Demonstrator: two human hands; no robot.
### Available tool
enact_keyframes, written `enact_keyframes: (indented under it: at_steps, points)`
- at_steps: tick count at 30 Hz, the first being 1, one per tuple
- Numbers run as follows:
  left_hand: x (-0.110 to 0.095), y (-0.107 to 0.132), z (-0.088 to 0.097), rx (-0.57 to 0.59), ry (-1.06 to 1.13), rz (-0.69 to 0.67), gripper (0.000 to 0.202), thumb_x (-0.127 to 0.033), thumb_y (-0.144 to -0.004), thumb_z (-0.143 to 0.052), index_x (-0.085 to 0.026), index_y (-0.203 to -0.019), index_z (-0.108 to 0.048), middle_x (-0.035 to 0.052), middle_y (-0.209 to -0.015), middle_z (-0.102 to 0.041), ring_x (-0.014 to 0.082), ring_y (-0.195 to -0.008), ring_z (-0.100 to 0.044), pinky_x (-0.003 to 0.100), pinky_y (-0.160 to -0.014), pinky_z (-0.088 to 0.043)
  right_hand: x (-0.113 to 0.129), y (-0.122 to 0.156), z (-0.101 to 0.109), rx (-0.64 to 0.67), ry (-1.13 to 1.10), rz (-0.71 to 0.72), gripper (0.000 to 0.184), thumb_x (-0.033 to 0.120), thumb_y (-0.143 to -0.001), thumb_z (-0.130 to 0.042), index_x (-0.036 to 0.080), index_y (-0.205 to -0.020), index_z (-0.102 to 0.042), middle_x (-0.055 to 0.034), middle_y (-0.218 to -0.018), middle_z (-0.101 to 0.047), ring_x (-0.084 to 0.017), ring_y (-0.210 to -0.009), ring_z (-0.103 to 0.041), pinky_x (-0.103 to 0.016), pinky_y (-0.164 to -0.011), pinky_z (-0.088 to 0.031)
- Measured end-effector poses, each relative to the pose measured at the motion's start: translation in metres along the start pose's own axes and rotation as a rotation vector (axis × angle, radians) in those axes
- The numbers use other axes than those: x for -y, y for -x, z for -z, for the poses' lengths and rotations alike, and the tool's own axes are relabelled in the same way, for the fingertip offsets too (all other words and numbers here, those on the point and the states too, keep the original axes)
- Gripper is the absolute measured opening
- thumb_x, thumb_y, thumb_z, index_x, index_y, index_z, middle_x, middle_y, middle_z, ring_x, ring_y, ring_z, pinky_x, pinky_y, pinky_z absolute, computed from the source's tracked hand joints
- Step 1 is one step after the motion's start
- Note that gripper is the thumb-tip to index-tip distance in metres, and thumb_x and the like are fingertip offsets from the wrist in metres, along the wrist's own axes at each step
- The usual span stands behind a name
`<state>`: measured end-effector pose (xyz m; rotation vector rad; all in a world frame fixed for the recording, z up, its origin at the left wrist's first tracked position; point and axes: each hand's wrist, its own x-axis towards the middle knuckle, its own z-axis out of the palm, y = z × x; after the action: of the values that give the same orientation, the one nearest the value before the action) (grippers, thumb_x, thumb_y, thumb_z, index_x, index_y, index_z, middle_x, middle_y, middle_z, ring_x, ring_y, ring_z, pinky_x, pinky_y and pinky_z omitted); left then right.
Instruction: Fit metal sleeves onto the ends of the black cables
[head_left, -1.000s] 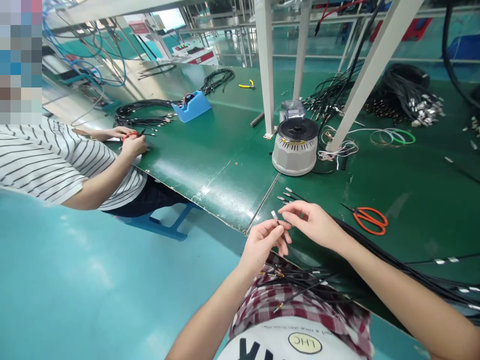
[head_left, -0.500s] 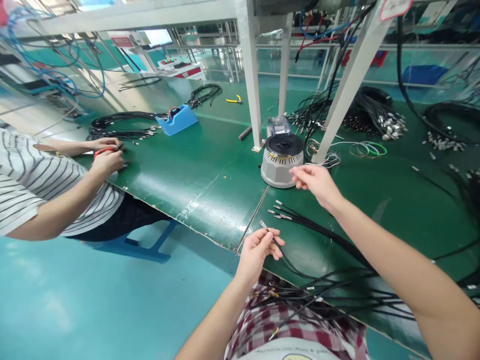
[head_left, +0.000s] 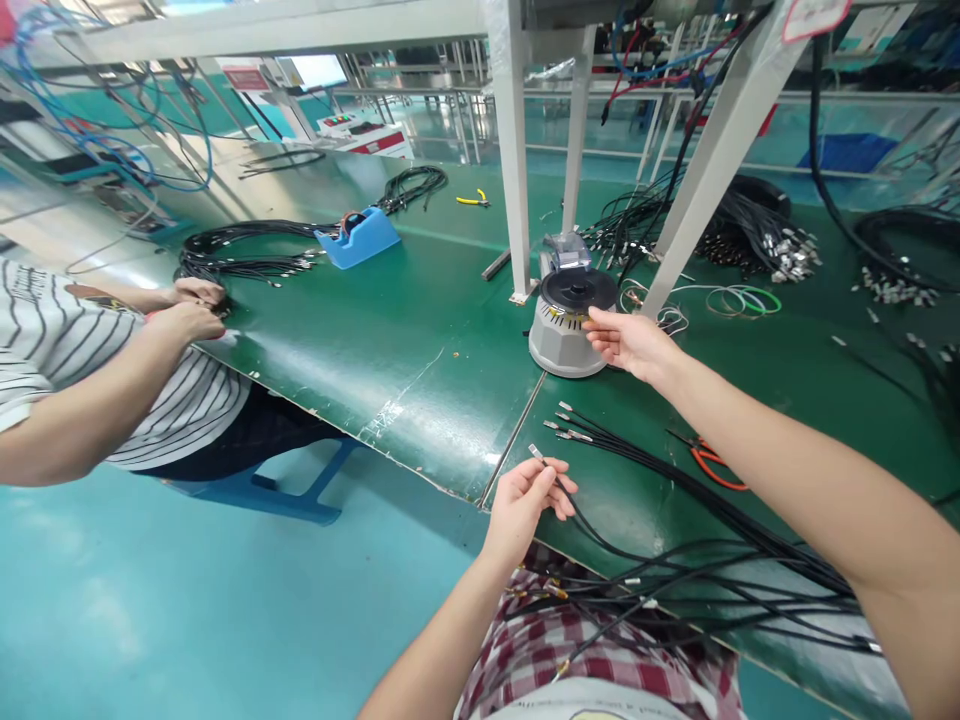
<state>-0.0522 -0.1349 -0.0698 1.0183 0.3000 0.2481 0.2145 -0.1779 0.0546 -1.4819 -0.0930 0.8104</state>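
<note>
Hands split between two jobs at a green workbench (head_left: 420, 330): the right hand (head_left: 626, 342) is stretched far out to a grey, black-topped tape dispenser (head_left: 568, 318), fingers narrowed at its top edge as if pinching a strip, though whether it has hold of any tape cannot be told. Nearer the bench's front edge, the left hand (head_left: 525, 500) pinches a thin black cable (head_left: 592, 535) just behind its metal tip, which points up and away, apparently to keep that end steady and exposed. A long bundle of black cables (head_left: 712, 540) trails from the person's lap across the bench toward the near right, its metal-tipped ends fanned out just beyond the left hand, seemingly laid within easy reach. Orange-handled scissors (head_left: 712, 465) lie beside the bundle, partly hidden by the right forearm. To the far left, a co-worker in a striped shirt (head_left: 67, 350) has both hands on another coil of cables, with a blue tape holder (head_left: 358, 236) and yellow pliers (head_left: 472, 198) further back.

Compared with a second ago, the right hand has left the cable tip, where both hands then met, and travelled to the dispenser; half a second ago it was short of it. The left hand has kept its grip throughout.
</note>
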Motion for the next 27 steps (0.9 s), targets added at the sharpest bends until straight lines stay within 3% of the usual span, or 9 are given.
enact_keyframes:
  at_steps: [4,11,16,19,27]
  points:
    - [0.0,-0.001,0.001,-0.005,0.01,-0.003,0.035,-0.037,-0.095,-0.059,-0.005,-0.108,-0.059,0.0173,-0.092,-0.067,0.0169,-0.062,-0.064,0.027,-0.057,-0.048,-0.006,-0.002,0.001,-0.001,-0.083,0.004,0.014,0.022,-0.083,-0.072,0.01,-0.091,-0.07,-0.006,-0.08,-0.065,-0.004,-0.058,-0.055,-0.012,-0.043,-0.04]
    - [0.001,0.0,-0.001,-0.012,0.001,0.002,0.037,-0.037,-0.096,-0.059,-0.003,-0.111,-0.056,0.0166,-0.09,-0.066,0.0158,-0.061,-0.063,0.026,-0.055,-0.047,-0.015,0.005,-0.009,-0.066,-0.118,0.098,0.016,0.024,-0.083,-0.07,0.01,-0.089,-0.066,-0.0039,-0.083,-0.062,-0.002,-0.055,-0.051,-0.012,-0.043,-0.036]
    - [0.001,0.003,-0.007,-0.041,-0.035,-0.049,0.044,-0.035,-0.097,-0.057,-0.017,-0.129,-0.032,0.0075,-0.08,-0.067,0.0148,-0.053,-0.06,0.023,-0.049,-0.044,-0.018,0.009,-0.013,-0.131,-0.017,0.273,0.015,0.023,-0.081,-0.07,0.009,-0.084,-0.063,-0.0043,-0.079,-0.061,-0.003,-0.054,-0.051,-0.014,-0.042,-0.033]
    - [-0.001,0.004,-0.01,-0.055,-0.063,-0.055,0.045,-0.036,-0.098,-0.056,-0.021,-0.129,-0.027,0.0065,-0.079,-0.067,0.0161,-0.052,-0.061,0.022,-0.046,-0.044,-0.022,0.01,-0.009,-0.12,0.046,0.327,0.016,0.024,-0.081,-0.071,0.01,-0.083,-0.064,-0.0037,-0.075,-0.059,-0.004,-0.052,-0.051,-0.015,-0.043,-0.034]
    - [-0.003,-0.001,-0.009,-0.053,-0.063,-0.032,0.051,-0.036,-0.097,-0.057,-0.018,-0.135,-0.028,0.0082,-0.079,-0.067,0.0167,-0.05,-0.061,0.023,-0.045,-0.045,-0.022,0.028,0.003,-0.023,0.128,0.4,0.02,0.029,-0.083,-0.071,0.01,-0.089,-0.067,-0.005,-0.078,-0.063,-0.006,-0.058,-0.054,-0.017,-0.054,-0.041]
